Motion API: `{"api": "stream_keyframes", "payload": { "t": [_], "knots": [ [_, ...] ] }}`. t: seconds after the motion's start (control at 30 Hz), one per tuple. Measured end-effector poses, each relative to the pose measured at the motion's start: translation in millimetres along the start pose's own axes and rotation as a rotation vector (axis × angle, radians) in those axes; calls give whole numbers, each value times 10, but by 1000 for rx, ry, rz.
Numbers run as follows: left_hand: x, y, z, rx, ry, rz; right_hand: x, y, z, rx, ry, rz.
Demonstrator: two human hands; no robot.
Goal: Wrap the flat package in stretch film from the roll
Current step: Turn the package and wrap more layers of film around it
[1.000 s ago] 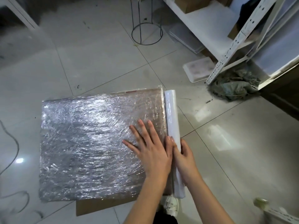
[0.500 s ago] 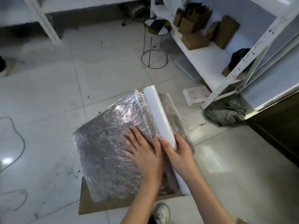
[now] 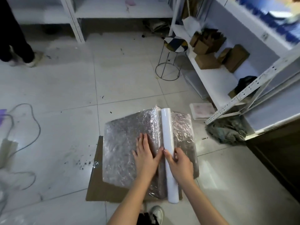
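Observation:
The flat package [image 3: 123,143], covered in crinkled shiny film, lies on a brown cardboard sheet [image 3: 97,190] on the tiled floor. A white roll of stretch film [image 3: 168,140] lies lengthwise on top of the package, right of its middle. My left hand [image 3: 146,158] presses flat on the wrapped surface just left of the roll, fingers spread. Around the roll's middle my right hand [image 3: 178,163] is curled, thumb on its left side.
White metal shelving [image 3: 230,109] with cardboard boxes [image 3: 206,60] stands to the right, with a grey rag [image 3: 227,129] and a white tray [image 3: 202,110] at its foot. A wire-legged stool [image 3: 172,51] stands behind. Cables [image 3: 32,120] run at left. Another person's legs [image 3: 14,46] are far left.
The roll has come from beside the package's right edge up onto its top, carried by my right hand. The package has shifted and my view has pulled back and up.

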State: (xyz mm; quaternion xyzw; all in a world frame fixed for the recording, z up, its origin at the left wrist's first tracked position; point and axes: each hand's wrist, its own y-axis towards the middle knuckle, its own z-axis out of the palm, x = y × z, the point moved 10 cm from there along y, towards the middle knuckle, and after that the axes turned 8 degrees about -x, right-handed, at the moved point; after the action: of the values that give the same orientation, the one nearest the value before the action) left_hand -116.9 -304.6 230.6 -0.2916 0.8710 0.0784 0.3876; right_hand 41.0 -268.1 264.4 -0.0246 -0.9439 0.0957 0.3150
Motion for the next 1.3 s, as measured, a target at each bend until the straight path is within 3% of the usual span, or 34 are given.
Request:
{"api": "stream_keyframes", "payload": {
  "t": [0.13, 0.33, 0.57, 0.87, 1.07, 1.3],
  "knots": [
    [81, -35, -65, 99, -35, -59, 59, -14, 72, 93, -17, -26],
    [158, 40, -146, 115, -116, -224, 255, -7, 59, 132, -73, -141],
    [135, 81, -66, 59, -229, -383, 331, 133, 23, 212, -152, -385],
    [-120, -110, 57, -151, -228, -509, 136, 301, 26, 411, -260, -455],
    [-141, -255, 15, -202, -287, -491, 11, 420, 25, 555, 31, -363],
    [-39, -436, -111, -279, -379, -524, 94, 356, 48, 730, 139, -357]
  ]
}}
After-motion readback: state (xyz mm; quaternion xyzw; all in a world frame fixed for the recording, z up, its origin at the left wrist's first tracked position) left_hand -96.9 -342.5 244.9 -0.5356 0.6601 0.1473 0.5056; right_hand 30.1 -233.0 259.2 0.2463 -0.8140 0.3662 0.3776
